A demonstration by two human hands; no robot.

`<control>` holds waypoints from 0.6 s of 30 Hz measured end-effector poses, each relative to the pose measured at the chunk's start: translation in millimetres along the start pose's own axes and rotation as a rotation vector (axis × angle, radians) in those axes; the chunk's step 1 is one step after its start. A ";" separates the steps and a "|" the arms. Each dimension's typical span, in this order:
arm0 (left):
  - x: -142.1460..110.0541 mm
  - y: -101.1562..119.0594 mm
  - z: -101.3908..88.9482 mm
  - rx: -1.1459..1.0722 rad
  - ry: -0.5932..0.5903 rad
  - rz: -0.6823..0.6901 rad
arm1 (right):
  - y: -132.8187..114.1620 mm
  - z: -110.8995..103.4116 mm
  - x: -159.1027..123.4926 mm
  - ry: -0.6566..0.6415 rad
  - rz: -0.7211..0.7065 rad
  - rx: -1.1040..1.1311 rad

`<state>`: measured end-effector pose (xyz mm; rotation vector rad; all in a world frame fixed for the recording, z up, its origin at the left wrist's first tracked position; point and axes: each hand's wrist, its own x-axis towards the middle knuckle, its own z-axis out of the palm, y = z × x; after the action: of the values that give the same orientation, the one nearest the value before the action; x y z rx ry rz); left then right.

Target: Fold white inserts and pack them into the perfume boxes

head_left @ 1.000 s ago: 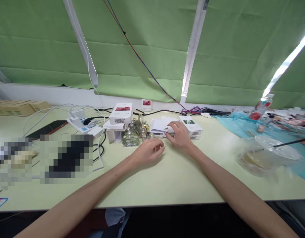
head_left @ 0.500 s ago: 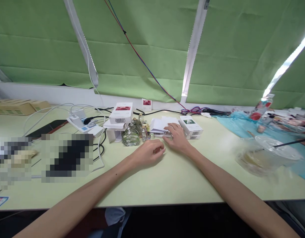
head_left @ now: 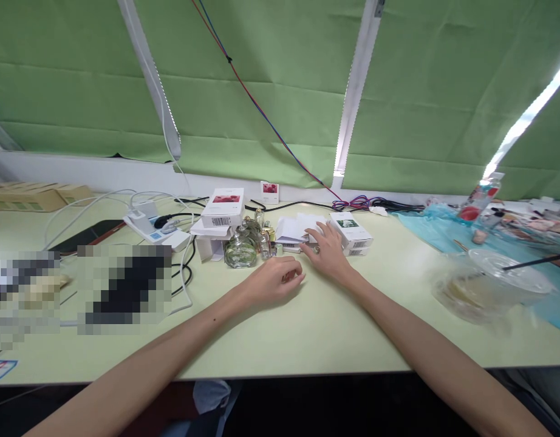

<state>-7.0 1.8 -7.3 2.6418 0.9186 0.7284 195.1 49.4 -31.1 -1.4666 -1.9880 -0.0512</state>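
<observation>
Against half a second ago, right hand [head_left: 326, 252] shows fingers more fanned and raised, while left hand [head_left: 279, 278], white boxes [head_left: 290, 230] and glass bottles [head_left: 240, 252] look unmoved. Right hand palm down, digits apart at the boxes, which sit mid-table [head_left: 307, 328] just right of the bottles; left hand near the bottles, fingers curled inward, thumb stretched forward. Left palm hidden, cannot tell if it grips anything; right fingers partly block the boxes, contact unclear.
</observation>
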 end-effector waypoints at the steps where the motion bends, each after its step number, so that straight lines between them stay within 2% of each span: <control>1: -0.2 0.0 0.0 -0.003 0.002 0.001 | 0.0 -0.3 0.1 -0.005 0.010 0.001; 10: -0.9 2.0 -1.5 0.012 -0.010 -0.011 | 0.4 -0.4 0.6 -0.028 0.052 0.082; 18: -1.2 0.7 -0.8 -0.012 0.012 0.014 | 3.3 2.6 1.2 0.037 0.027 0.082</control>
<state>-7.9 0.6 -6.7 2.6390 0.8965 0.7510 196.5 52.7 -33.5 -1.4294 -1.9182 0.0151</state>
